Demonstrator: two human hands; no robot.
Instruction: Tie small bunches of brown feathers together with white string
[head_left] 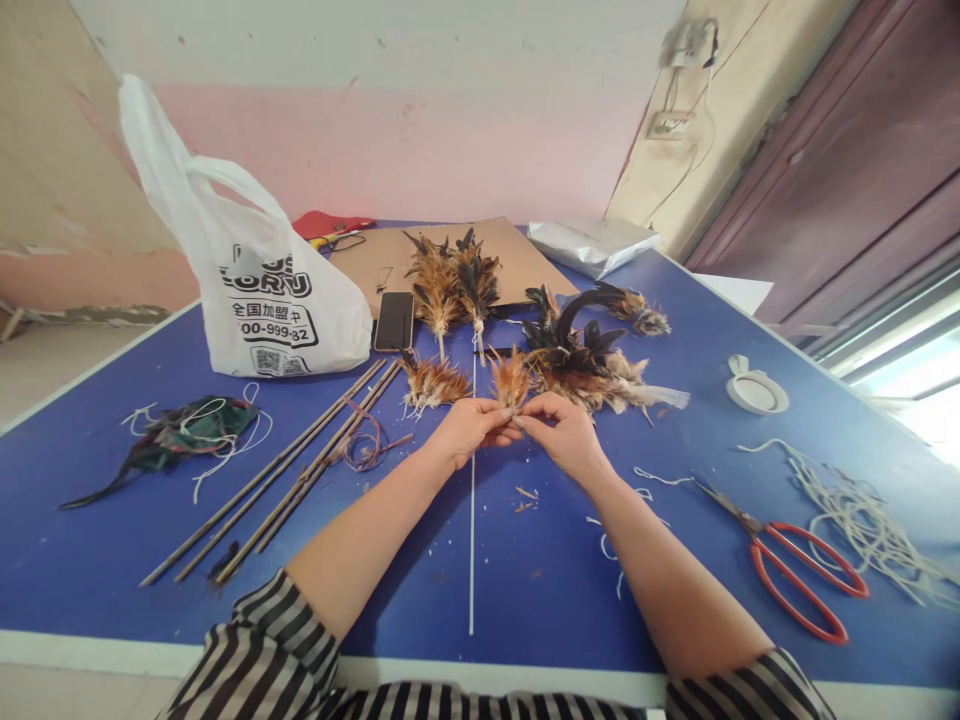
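My left hand [471, 428] and my right hand [562, 430] meet over the middle of the blue table [525, 580]. Both pinch the quill end of a small bunch of brown feathers [512, 378] that fans away from me. A thin white string [472, 540] runs down from the hands toward the table's near edge. Just beyond my right hand lies a loose pile of dark and brown feathers [581, 355]. Another brown tuft [431, 382] lies left of my left hand.
Several thin sticks [300, 465] lie at the left beside a white plastic bag [262, 290]. Red-handled scissors [795, 560], cut string [862, 520] and a white tape roll [756, 392] sit at the right. A phone [394, 321], tied feather bundles [454, 285] and cardboard [517, 262] lie behind.
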